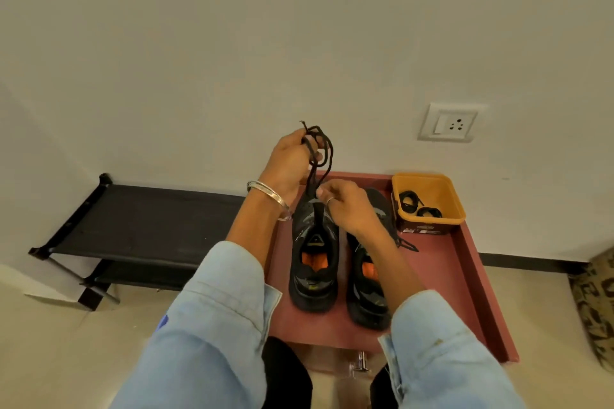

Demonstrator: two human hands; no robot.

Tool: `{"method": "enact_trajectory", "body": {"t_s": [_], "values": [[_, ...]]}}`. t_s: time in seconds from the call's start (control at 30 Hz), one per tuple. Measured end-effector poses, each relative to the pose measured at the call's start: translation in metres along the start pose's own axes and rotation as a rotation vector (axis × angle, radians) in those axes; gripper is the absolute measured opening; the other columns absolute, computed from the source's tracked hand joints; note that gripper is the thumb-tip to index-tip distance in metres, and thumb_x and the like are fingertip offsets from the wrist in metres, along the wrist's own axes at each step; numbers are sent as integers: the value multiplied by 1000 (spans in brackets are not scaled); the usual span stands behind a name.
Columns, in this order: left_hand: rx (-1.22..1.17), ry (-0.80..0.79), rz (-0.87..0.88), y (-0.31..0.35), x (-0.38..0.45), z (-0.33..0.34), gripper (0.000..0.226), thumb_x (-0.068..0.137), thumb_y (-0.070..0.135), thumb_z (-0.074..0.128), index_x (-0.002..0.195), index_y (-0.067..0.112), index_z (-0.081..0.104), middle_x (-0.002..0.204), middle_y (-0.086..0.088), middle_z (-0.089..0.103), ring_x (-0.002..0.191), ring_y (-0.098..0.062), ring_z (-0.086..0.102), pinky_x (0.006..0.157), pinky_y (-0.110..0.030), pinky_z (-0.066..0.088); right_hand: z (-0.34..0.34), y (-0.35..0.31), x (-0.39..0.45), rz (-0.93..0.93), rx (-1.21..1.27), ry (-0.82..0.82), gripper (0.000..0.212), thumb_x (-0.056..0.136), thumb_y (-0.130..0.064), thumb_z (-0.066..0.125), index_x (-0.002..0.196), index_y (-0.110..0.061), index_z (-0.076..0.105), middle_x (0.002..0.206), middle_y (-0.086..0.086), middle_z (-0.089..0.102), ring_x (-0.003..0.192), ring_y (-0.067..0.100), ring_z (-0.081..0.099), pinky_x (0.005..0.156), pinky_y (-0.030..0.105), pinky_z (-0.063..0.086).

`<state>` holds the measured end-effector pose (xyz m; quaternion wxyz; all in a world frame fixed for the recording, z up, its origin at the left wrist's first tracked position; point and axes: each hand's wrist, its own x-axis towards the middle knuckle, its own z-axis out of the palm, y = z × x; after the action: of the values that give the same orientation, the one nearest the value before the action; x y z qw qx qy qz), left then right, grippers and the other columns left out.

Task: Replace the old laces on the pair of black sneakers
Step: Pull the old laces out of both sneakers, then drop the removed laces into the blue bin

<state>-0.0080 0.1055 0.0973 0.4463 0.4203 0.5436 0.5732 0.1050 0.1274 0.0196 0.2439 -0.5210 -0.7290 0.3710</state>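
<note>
Two black sneakers with orange insoles sit side by side on the reddish-brown rimmed counter (pixel 471 262): left sneaker (pixel 314 262), right sneaker (pixel 367 289). One old black lace (pixel 324 149) is bunched in the raised left hand (pixel 289 163), fingers curled round it, running down to the left sneaker's toe end. The right hand (pixel 345 206) pinches at that sneaker's upper eyelets (exact contact unclear). One square orange plastic tub (pixel 428 202) at the counter's far right corner holds two coiled black laces (pixel 418 206).

Single head-worn wide-angle view, looking forward and steeply down from close above the reddish table (pixel 471 262), facing the wall (pixel 299 26); no second view.
</note>
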Motion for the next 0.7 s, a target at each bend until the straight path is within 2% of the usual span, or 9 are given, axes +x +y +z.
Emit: {"method": "enact_trajectory", "body": {"t_s": [0.07, 0.13, 0.2, 0.3, 0.4, 0.47, 0.57, 0.63, 0.7], "values": [[-153, 36, -62, 15, -8, -3, 26, 94, 2, 38, 82, 15, 57, 97, -6, 70, 91, -19, 56, 66, -26, 41, 0, -8, -11, -24, 110, 0, 11, 95, -27, 56, 103, -21, 60, 102, -7, 60, 99, 15, 57, 87, 31, 43], [-429, -10, -174, 28, -19, -5, 24, 96, 7, 35, 82, 15, 53, 102, -12, 70, 98, -27, 61, 69, -35, 42, -2, -18, -26, -57, 222, -7, 31, 91, -25, 63, 120, -20, 53, 116, -9, 52, 105, 9, 49, 89, 26, 40], [-757, -108, -255, 39, -31, -6, 30, 98, 12, 31, 76, 13, 51, 89, -14, 69, 88, -31, 67, 80, -44, 49, -2, -22, -37, -59, 238, -17, 46, 87, -28, 69, 127, -25, 47, 119, -10, 51, 104, 9, 49, 91, 28, 42], [-926, -94, -322, 53, -46, -6, 32, 98, 10, 31, 73, 14, 50, 57, -4, 54, 41, -15, 51, 51, -28, 54, 1, -29, -49, -55, 242, -59, 20, 91, -13, 62, 109, -17, 59, 94, -3, 64, 82, 12, 59, 80, 29, 51], [-939, -133, -363, 60, -57, -17, 30, 96, 8, 30, 76, 15, 51, 50, 1, 41, 29, -7, 28, 28, -14, 28, 2, -32, -59, 36, 211, -104, 17, 95, -2, 49, 95, 1, 66, 82, 13, 68, 63, 14, 62, 58, 20, 52], [-869, -171, -388, 61, -66, -32, 29, 96, 10, 30, 78, 14, 52, 50, 3, 39, 27, -6, 24, 24, -14, 21, -3, -29, -65, 79, 169, -126, 16, 95, -7, 54, 90, 1, 67, 82, 16, 69, 63, 15, 62, 53, 18, 51], [-553, -133, -445, 59, -81, -60, 26, 97, 12, 31, 85, 13, 54, 50, 3, 36, 28, -5, 20, 24, -13, 15, -9, -22, -64, 120, 9, -19, 20, 90, -15, 64, 81, 2, 69, 77, 20, 70, 66, 20, 63, 67, 33, 55], [-144, -65, -435, 53, -88, -80, 24, 98, 16, 37, 91, 10, 59, 55, 1, 37, 31, -5, 18, 28, -12, 13, -13, -26, -60, 137, -117, 97, 28, 89, -19, 65, 77, 5, 70, 72, 19, 68, 65, 24, 61, 65, 34, 49], [335, -27, -342, 39, -92, -97, 21, 96, 19, 46, 95, 8, 64, 62, -3, 40, 36, -8, 22, 34, -12, 17, -16, -36, -56, 156, -14, 167, 25, 91, -14, 60, 76, 5, 70, 71, 18, 68, 65, 30, 65, 61, 37, 53]]}}
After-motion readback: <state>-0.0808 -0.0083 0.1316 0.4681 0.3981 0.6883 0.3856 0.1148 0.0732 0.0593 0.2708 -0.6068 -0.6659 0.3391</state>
